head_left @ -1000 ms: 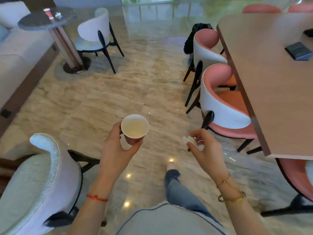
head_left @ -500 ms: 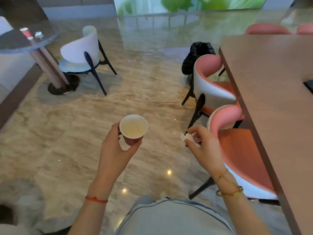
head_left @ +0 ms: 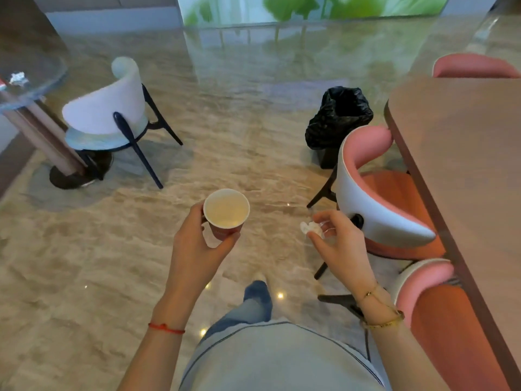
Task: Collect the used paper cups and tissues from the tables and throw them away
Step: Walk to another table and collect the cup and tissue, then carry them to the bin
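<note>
The left hand [head_left: 197, 244] grips a red paper cup [head_left: 225, 214] upright at waist height over the marble floor [head_left: 239, 131]. The right hand [head_left: 338, 244] pinches a crumpled tissue [head_left: 310, 228] between thumb and fingers. A black bin bag [head_left: 338, 117] stands ahead, just behind a pink chair [head_left: 380, 198] at the brown worktop [head_left: 465, 165]. Another tissue [head_left: 18, 79] lies on the round worktop [head_left: 42, 71], far left.

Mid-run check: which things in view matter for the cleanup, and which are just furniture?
Job:
paper cup, held by left hand
crumpled tissue, pinched by right hand
black bin bag
tissue on round table

Not job:
white chair
pink chairs
long table
</note>
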`<state>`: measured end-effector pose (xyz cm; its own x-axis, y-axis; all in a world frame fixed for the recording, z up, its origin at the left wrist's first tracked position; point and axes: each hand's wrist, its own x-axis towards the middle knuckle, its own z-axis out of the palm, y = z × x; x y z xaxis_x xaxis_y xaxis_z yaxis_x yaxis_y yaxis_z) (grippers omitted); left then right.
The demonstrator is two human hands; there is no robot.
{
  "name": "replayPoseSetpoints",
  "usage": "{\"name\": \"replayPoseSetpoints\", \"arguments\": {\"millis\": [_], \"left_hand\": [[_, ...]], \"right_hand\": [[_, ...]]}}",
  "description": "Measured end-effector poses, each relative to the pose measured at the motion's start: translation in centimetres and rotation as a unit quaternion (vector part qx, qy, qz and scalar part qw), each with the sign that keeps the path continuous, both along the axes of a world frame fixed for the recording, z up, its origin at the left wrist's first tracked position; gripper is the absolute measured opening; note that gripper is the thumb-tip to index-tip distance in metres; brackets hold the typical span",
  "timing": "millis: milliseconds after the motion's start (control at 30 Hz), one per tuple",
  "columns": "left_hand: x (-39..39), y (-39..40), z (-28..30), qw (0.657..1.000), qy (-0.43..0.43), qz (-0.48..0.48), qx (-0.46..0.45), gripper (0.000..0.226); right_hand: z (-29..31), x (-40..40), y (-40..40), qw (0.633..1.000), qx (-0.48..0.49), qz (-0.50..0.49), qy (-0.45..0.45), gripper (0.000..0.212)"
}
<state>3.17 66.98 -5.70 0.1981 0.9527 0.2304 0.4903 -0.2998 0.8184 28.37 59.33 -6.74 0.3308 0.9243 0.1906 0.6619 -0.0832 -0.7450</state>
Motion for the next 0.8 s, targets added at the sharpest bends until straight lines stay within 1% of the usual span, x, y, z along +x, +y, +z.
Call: {"name": "replayPoseSetpoints", "arguments": {"millis": [167, 333, 533, 667, 800], "left_hand": [[4.9, 14.7, 1.8, 0.998, 0.013, -0.058, 0.018, 0.060], [10.0, 26.3, 2.7, 0.994, 0.026, -0.106, 0.017, 0.060], [16.2, 37.6, 1.7, 0.993, 0.023, -0.119, 0.000, 0.063], [21.9, 45.7, 0.9, 0.992, 0.021, -0.124, -0.006, 0.062], [28.7, 54.4, 1.3, 0.991, 0.010, -0.131, -0.002, 0.062]], "right_hand": [[1.8, 4.0, 12.9, 0.999, 0.012, -0.032, 0.004, 0.027], [2.6, 7.9, 22.7, 0.997, 0.016, -0.071, 0.004, 0.026], [0.9, 13.6, 32.8, 0.994, 0.001, -0.100, 0.034, 0.024], [-0.5, 19.3, 41.0, 0.994, -0.008, -0.105, 0.016, 0.025], [0.0, 26.5, 50.3, 0.994, 0.000, -0.110, -0.001, 0.027]]}}
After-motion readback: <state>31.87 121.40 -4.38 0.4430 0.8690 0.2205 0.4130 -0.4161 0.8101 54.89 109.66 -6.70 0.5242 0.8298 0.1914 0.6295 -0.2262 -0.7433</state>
